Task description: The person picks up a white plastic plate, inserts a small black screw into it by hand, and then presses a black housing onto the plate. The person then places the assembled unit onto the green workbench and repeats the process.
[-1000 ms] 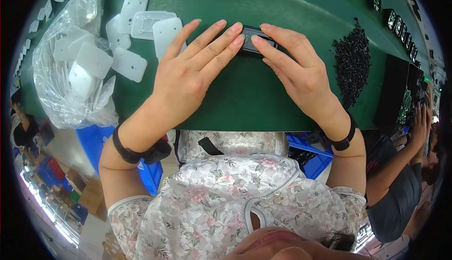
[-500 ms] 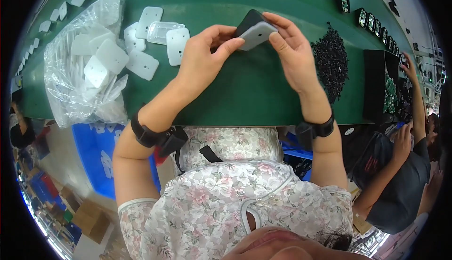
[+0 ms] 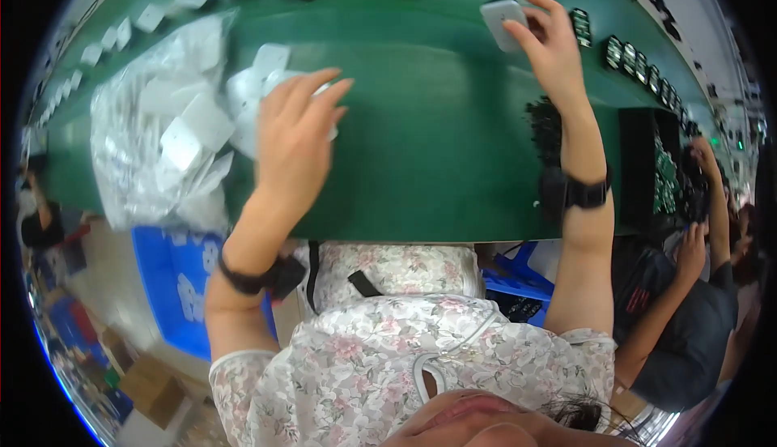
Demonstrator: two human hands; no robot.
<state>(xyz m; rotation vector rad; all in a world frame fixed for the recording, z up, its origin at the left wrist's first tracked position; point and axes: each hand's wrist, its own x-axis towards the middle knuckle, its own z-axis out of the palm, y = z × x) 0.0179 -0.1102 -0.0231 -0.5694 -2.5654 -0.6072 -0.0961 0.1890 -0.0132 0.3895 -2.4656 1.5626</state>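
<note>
Right fingers point(image 3: 524, 36) hold a pale, round-cornered casing point(image 3: 496, 23) (dark behind).

A brown cardboard box point(image 3: 154, 389) and a blue plastic bin point(image 3: 156, 293) stand at lower left, while a dark-shirted co-worker point(image 3: 688, 350) appears at far right.

The worktable point(image 3: 429, 163) is deep green, the held plastic case point(image 3: 500, 24) pale grey with a dark edge, the loose cover plates point(image 3: 272, 57) white. Pink flowers and grey-green leaves pattern the white blouse point(image 3: 364, 358); the wristbands point(image 3: 588, 194) are black.
</note>
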